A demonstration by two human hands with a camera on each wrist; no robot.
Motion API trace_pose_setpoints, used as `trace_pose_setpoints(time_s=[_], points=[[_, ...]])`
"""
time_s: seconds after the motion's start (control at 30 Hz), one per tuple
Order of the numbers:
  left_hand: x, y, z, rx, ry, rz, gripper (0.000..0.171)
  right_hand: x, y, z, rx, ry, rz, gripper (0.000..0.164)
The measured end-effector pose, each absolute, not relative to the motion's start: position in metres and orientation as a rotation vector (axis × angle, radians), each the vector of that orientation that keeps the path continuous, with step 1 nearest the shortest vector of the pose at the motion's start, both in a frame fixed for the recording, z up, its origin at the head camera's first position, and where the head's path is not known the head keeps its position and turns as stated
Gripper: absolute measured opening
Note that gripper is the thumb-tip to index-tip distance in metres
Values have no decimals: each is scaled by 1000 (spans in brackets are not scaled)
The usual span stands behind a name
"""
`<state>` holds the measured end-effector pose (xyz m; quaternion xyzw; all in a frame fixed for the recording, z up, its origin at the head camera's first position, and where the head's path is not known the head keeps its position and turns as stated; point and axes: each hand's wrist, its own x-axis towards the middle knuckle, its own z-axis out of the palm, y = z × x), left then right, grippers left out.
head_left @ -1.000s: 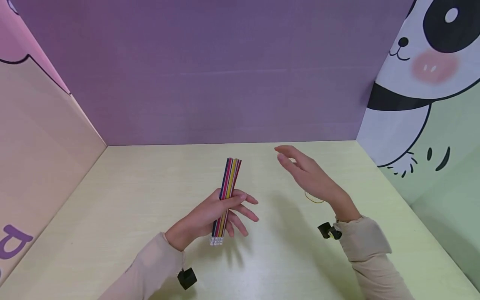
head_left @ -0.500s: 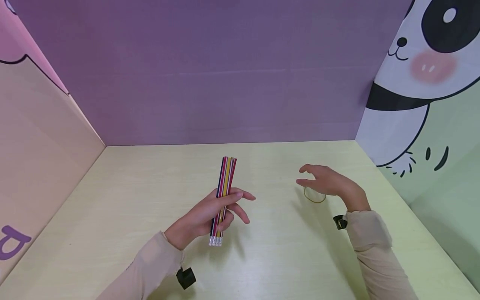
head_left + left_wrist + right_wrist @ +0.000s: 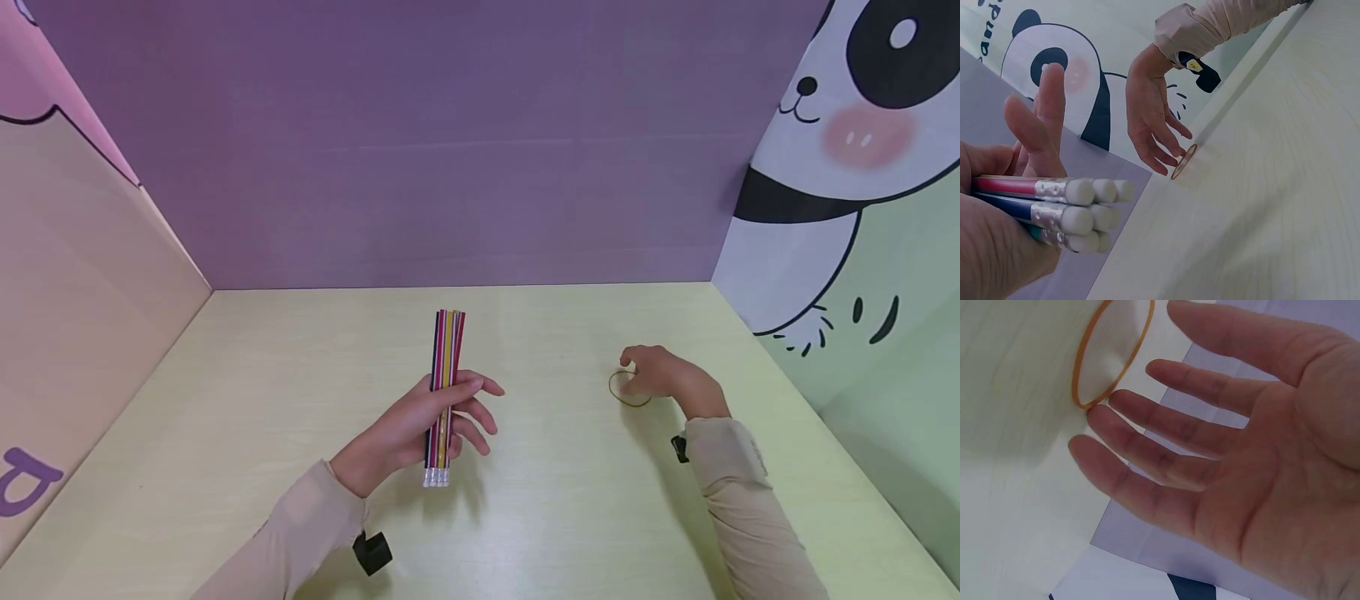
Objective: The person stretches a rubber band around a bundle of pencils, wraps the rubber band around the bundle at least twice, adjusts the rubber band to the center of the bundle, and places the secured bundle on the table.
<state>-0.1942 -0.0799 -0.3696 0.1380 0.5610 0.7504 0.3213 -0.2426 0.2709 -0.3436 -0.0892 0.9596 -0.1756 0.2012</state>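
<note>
A bundle of several striped pencils (image 3: 447, 346) stands nearly upright in my left hand (image 3: 408, 425), eraser ends toward me. The thumb lies across the bundle and clamps it against the palm, while the other fingers spread out to the right. White erasers (image 3: 1079, 220) and metal ferrules show up close in the left wrist view. A thin yellow-orange rubber band (image 3: 1077, 375) lies on the table to the right. Over it is my right hand (image 3: 663, 375), its fingers loosely bent and holding nothing. In the right wrist view the fingertips are right beside the band's edge; contact is uncertain.
The pale wooden table (image 3: 300, 375) ends at a purple back wall (image 3: 450, 167). Side panels stand left and right, the right one with a panda drawing (image 3: 862, 150). Black wrist cameras (image 3: 372, 553) hang below the cuffs.
My right hand has moved right and down to the rubber band, its fingers bending more. The left hand keeps the pencils, which have turned slightly more upright and shifted a little left.
</note>
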Motion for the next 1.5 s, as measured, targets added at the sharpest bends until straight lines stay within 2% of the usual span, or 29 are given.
trace_pose_setpoints(time_s=[0.43,0.63,0.93,1.0,1.2,1.37,1.5], points=[[-191,-77,-372,419,1446,1976,28,-252,277,-360,-181,2777,-410,11],[-190,-74,-375,439,1433,1960,28,-254,279,-363,-198,2791,-364,16],[-188,-72,-376,449,1428,1941,30,-252,281,-360,-294,2785,-533,10],[-188,-71,-376,446,1429,1935,30,-254,282,-361,-331,2790,-628,11],[-188,-70,-377,445,1423,1923,30,-261,279,-364,-373,2760,-998,28],[-187,-70,-378,454,1422,1915,30,-262,274,-359,-387,2506,-1475,29],[-187,-70,-378,462,1427,1909,30,-261,269,-354,-347,2319,-1670,29]])
